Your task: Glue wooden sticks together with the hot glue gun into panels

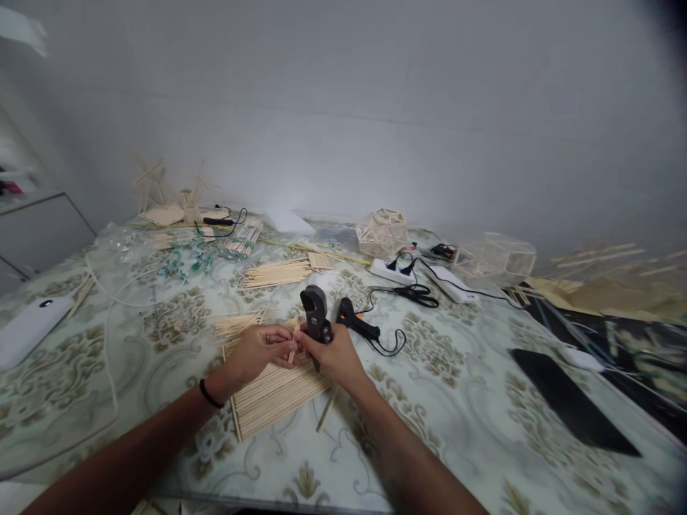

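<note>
My right hand (333,355) is closed around a black cutting tool (315,312), its jaws pointing up and away from me. My left hand (258,350) pinches a thin wooden stick (293,349) and holds it against the tool. Both hands hover over a flat mat of wooden sticks glued side by side (273,392) on the patterned tablecloth. A black band sits on my left wrist.
A black glue gun (357,323) with its cord lies just behind my hands. Loose stick bundles (276,272), a white power strip (394,271), a stick polyhedron (382,232), a white phone (32,323) at left and a black slab (572,400) at right lie around.
</note>
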Demonstrator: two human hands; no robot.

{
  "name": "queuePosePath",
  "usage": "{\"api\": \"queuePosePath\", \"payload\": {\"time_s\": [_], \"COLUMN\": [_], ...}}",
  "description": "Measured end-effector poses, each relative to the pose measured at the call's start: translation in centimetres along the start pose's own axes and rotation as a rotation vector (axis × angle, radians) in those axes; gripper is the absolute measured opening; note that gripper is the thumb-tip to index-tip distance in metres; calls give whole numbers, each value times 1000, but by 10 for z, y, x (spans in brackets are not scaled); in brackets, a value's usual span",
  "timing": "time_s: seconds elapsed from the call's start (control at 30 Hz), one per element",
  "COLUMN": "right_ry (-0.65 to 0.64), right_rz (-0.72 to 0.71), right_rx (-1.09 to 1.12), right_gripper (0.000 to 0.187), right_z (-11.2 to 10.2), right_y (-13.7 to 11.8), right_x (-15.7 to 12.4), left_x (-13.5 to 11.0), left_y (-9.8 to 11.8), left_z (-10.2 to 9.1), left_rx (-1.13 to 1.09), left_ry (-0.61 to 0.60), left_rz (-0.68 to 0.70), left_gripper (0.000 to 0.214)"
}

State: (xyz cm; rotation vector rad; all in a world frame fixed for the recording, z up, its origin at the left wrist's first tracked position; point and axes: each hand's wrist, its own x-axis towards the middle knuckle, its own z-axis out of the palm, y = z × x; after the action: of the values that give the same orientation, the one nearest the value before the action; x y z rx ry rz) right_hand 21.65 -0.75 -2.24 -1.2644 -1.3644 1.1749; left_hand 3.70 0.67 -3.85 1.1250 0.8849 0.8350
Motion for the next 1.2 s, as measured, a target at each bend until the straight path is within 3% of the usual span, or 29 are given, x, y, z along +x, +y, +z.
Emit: {"api": "queuePosePath", "payload": {"time_s": [0.13,0.23,0.27,0.33,0.4,0.47,0.57,0.7,1.07,1.2], "right_ry": [-10,-76,-160,-467,-745,-838,-767,-704,-804,-788], "right_rz": [-21,-26,-9,44,88,77,-30,-85,-49,-12], "right_rx": [-55,-149,-191,-301,-445,-670,-989,-1145,-1135,-1191], "right_gripper": [31,29,27,20,16,26,33,24,24,23], "right_z": [-5,-22,-29,-42,-48,-47,-39,-31,-29,-29], "right_y": [-1,-6,-8,-13,-16,-19,-22,-25,-34,-32], "right_x": [1,2,2,1,-2,-9,-22,-34,-33,-34], "left_x": [0,3,4,7,11,14,17,18,22,12], "left_y": [3,13,18,27,34,37,37,35,34,52], "left_z": [-5,-21,-28,-44,-58,-69,-77,-80,-91,-92], "left_rx": [97,379,545,950,1059,1134,1236,1321,1262,1104], "left_ry": [1,64,98,213,291,326,348,339,295,146], "left_rz": [6,95,150,249,245,232,223,214,183,142], "left_gripper": [40,29,25,24,22,20,17,17,29,34]}}
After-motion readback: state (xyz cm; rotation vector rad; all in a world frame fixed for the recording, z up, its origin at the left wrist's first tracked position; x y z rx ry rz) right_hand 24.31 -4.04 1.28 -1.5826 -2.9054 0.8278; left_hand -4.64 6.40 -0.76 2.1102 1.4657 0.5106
